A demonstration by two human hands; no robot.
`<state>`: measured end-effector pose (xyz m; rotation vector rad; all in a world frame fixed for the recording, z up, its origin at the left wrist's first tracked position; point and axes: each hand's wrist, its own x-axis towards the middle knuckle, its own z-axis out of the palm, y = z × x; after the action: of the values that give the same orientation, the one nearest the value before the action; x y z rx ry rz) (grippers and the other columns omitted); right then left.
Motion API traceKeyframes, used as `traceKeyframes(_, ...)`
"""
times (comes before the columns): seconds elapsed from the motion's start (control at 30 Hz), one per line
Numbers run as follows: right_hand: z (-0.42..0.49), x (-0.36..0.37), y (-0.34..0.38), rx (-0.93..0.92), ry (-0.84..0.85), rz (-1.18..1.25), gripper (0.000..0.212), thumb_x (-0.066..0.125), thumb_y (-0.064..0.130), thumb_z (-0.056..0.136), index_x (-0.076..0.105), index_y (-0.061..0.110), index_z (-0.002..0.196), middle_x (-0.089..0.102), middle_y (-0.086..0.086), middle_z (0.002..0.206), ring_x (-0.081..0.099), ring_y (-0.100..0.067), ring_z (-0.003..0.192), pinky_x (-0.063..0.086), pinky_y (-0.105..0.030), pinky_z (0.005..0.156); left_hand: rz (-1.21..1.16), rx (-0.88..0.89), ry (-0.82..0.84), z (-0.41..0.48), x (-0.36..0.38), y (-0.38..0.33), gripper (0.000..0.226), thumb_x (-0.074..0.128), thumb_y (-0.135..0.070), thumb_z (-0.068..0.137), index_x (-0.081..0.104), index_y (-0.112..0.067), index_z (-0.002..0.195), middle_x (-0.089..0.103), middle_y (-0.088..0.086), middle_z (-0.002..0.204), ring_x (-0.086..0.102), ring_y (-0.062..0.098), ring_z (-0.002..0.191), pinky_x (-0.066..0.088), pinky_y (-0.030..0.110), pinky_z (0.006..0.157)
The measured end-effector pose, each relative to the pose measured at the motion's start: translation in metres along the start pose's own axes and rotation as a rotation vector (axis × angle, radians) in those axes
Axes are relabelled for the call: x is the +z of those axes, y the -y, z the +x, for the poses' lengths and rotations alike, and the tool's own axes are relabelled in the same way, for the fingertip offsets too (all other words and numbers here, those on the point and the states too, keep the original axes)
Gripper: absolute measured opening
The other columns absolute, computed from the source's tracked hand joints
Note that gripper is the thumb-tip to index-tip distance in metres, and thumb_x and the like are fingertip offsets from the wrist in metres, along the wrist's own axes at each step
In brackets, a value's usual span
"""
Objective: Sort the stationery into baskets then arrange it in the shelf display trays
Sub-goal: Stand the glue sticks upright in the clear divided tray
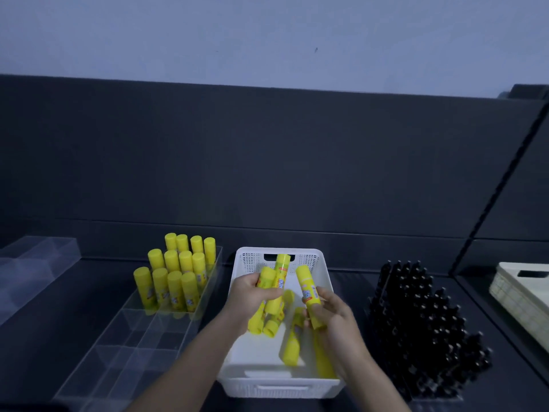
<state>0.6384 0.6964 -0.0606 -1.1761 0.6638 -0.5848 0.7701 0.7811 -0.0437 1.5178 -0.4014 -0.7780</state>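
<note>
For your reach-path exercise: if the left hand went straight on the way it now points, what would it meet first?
The left hand, holding glue sticks, points up and right over the basket. It would likely meet the glue stick in the right hand first, though depth is unclear.

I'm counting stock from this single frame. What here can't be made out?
Head view only:
- Glue sticks in the basket: both hands cover several, so no count.
- Glue stick labels: too blurred to read.
- Black items: too dark to identify.
- Beige basket: cut off by the right edge.
- Clear tray: near end cut off by the bottom edge.
</note>
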Motion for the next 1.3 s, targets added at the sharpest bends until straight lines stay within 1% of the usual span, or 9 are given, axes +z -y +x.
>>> traceKeyframes(0.2,-0.012,0.017,0.011,0.077,0.191,0.226,0.018,0.047,-0.009,0.078,0.061,0.000,0.085,0.056,-0.008,0.065,0.049,-0.018,0.054,0.043,-0.024,0.048,-0.079,0.106,-0.016,-0.037,-0.026,-0.016,0.017,0.068,0.004,0.076,0.070,-0.006,0.090,0.074,0.011,0.086,0.069,0.026,0.076,0.057,0.039,0.074)
traceKeyframes(0.37,-0.024,0.050,0.011,0.045,0.254,0.131,0.018,0.051,0.007,0.090,0.060,0.009,0.074,0.058,-0.005,0.065,0.051,-0.013,0.056,0.040,-0.025,0.056,-0.065,0.217,-0.121,-0.065,-0.068,-0.026,0.018,0.068,0.005,0.076,0.069,-0.012,0.080,0.073,-0.003,0.071,0.068,0.009,0.066,0.053,0.022,0.058)
traceKeyframes(0.53,-0.028,0.088,-0.002,0.029,0.250,-0.060,0.012,0.056,0.004,0.086,0.066,0.009,0.081,0.071,-0.005,0.082,0.059,-0.021,0.083,0.041,-0.036,0.082,-0.098,0.236,-0.217,-0.082,-0.126,-0.024,0.020,0.068,0.002,0.077,0.068,-0.004,0.096,0.072,0.012,0.091,0.067,0.022,0.079,0.056,0.029,0.063)
traceKeyframes(0.73,-0.037,0.171,-0.009,-0.100,0.224,-0.152,0.008,0.058,0.003,0.087,0.063,0.008,0.084,0.066,-0.010,0.085,0.060,-0.019,0.080,0.046,-0.036,0.078,-0.025,0.293,-0.219,-0.095,-0.211,-0.020,0.018,0.068,0.002,0.077,0.069,-0.009,0.091,0.073,0.003,0.080,0.067,0.008,0.068,0.053,0.019,0.058)
traceKeyframes(0.87,-0.035,0.227,-0.018,-0.230,0.170,-0.345,0.018,0.061,0.002,0.085,0.061,0.017,0.074,0.053,0.002,0.066,0.049,-0.010,0.063,0.042,-0.016,0.059,0.006,0.265,-0.212,-0.093,-0.266,-0.013,0.017,0.069,0.000,0.077,0.068,-0.013,0.088,0.069,0.000,0.076,0.063,0.007,0.067,0.048,0.017,0.057)
traceKeyframes(0.93,-0.027,0.246,-0.027,-0.304,0.109,-0.567,0.020,0.066,0.008,0.083,0.056,0.019,0.070,0.049,0.005,0.064,0.046,-0.012,0.064,0.038,-0.021,0.059,0.020,0.238,-0.190,-0.091,-0.283,-0.008,0.016,0.070,-0.001,0.077,0.067,-0.013,0.087,0.069,0.000,0.077,0.063,0.011,0.070,0.046,0.018,0.060)
traceKeyframes(1.0,-0.018,0.257,-0.042,-0.314,0.073,-0.850,0.009,0.067,0.015,0.082,0.059,0.012,0.081,0.057,0.001,0.072,0.052,-0.017,0.072,0.038,-0.026,0.064,0.033,0.224,-0.161,-0.090,-0.293,-0.002,0.015,0.070,-0.001,0.077,0.067,-0.013,0.085,0.069,-0.002,0.073,0.063,0.010,0.068,0.047,0.016,0.058)
traceKeyframes(1.07,-0.014,0.262,-0.058,-0.310,0.049,-1.056,0.020,0.068,0.020,0.082,0.060,0.005,0.094,0.065,-0.008,0.087,0.058,-0.024,0.083,0.037,-0.026,0.066,0.007,0.218,-0.136,-0.089,-0.300,0.002,0.017,0.071,0.001,0.076,0.067,-0.014,0.083,0.069,-0.005,0.071,0.063,0.008,0.067,0.047,0.015,0.059)
traceKeyframes(1.3,-0.013,0.268,-0.069,-0.336,0.072,-1.290,0.027,0.068,0.034,0.080,0.061,0.010,0.091,0.067,-0.008,0.094,0.061,-0.026,0.087,0.042,-0.029,0.067,-0.033,0.181,-0.089,-0.085,-0.309,0.011,0.020,0.071,0.002,0.075,0.067,-0.013,0.087,0.070,-0.003,0.076,0.064,0.008,0.069,0.048,0.013,0.058)
